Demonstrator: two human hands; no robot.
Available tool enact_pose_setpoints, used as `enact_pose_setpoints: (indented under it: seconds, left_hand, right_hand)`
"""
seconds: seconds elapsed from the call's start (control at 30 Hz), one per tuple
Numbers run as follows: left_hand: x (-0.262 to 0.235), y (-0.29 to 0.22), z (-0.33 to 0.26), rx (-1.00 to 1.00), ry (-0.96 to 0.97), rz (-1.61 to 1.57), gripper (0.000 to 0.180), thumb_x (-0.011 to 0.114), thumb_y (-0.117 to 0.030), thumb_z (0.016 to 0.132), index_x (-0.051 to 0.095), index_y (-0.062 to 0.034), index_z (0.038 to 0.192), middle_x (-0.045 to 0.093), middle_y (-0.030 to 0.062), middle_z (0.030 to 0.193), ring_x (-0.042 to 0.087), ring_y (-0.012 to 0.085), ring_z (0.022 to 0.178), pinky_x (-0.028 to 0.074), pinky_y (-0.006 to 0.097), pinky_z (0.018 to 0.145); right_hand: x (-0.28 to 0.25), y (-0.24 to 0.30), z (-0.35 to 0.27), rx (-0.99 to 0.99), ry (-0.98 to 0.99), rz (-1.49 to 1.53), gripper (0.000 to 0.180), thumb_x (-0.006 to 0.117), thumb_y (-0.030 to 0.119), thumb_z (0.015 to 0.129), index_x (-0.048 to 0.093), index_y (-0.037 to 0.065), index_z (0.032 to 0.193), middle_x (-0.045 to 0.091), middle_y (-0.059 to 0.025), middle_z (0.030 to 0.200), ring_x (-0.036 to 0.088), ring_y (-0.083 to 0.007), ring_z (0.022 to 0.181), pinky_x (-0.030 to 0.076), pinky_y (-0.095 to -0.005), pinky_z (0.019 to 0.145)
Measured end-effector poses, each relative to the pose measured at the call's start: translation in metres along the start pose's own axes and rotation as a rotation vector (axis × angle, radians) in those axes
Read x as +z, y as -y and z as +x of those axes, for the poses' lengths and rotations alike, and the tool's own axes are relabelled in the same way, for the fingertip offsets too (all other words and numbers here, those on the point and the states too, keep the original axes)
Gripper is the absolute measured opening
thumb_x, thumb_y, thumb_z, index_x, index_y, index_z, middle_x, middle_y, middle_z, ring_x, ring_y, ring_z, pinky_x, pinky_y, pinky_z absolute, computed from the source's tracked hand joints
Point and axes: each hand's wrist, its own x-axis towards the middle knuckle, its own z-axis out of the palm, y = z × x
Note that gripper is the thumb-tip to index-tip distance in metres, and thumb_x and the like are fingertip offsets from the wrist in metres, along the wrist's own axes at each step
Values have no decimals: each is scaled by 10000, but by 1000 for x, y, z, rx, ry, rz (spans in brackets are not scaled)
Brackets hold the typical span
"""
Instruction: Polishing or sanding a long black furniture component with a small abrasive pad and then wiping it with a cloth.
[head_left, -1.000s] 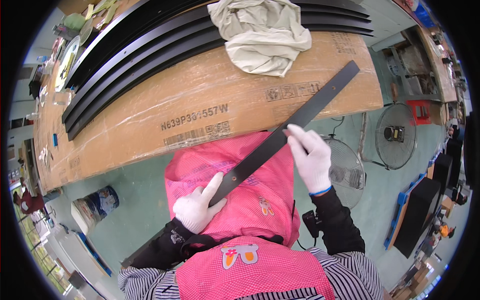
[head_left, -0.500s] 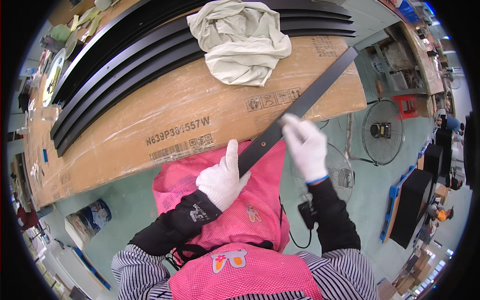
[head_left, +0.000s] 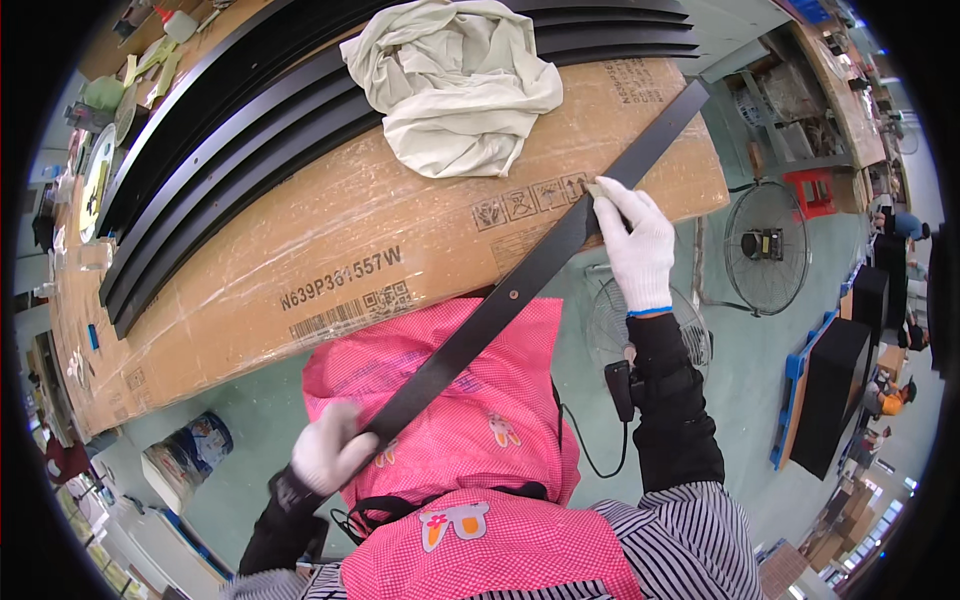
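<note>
A long, flat black bar (head_left: 470, 335) with a screw hole near its middle lies slantwise, its far part over the cardboard carton's edge and its near part over my pink apron. Near its lower end, my left hand (head_left: 330, 450), in a white knit glove and slightly blurred, is closed around the bar. My right hand (head_left: 640, 245), also white-gloved, pinches a small beige piece (head_left: 594, 189) against the bar's upper half; what the piece is cannot be made out. Left of the bar, a crumpled off-white cloth (head_left: 455, 85) rests on the carton (head_left: 340, 240).
Several more black bars (head_left: 230, 165) lie along the carton's far left side. Right of the work surface stand a round floor fan (head_left: 768, 245) and a red stool (head_left: 810, 192). A second fan (head_left: 605, 325) is behind my right forearm. A bucket (head_left: 190, 450) stands lower left.
My left hand has gone from the bar's middle down to its lower end. My right hand has moved farther up the bar and now presses a small beige piece on it.
</note>
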Motion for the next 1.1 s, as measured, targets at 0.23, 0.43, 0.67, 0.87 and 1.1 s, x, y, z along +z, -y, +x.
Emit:
enact_pose_setpoints:
  seconds: [0.23,0.43,0.67,0.87,1.1]
  left_hand:
    - [-6,134,-148,-516,232,359,523,865,-454,738,703,-80,1066,757,179,854,760,378,852,604,459,782]
    - [12,105,-122,-384,39,415,337,822,-308,738,708,-104,981,726,172,756,741,398,766,600,482,702]
    - [9,60,-84,-314,-30,369,338,809,-287,735,714,-93,995,737,190,780,747,399,776,603,482,709]
    - [7,51,-85,-312,-16,387,367,809,-291,726,710,-88,1015,741,187,783,750,401,780,607,480,702]
    - [11,33,-84,-332,32,373,396,815,-297,725,699,-85,1038,739,189,788,745,407,781,608,486,717]
  right_hand:
    - [2,-9,7,40,9,71,249,749,143,962,780,48,1190,728,-99,941,707,-214,846,542,-319,795]
    - [19,52,-76,-142,110,117,195,754,150,933,797,143,1122,669,-71,850,679,-259,768,554,-358,688]
    - [-1,104,-109,-250,402,309,143,712,124,944,766,140,1075,666,-58,821,692,-259,782,550,-364,708]
    - [3,15,-23,45,-18,182,175,723,139,982,788,85,1136,743,-118,962,717,-253,845,568,-346,786]
    - [15,116,-135,-498,320,68,233,785,164,863,789,194,1095,509,-22,702,586,-182,617,473,-370,555]
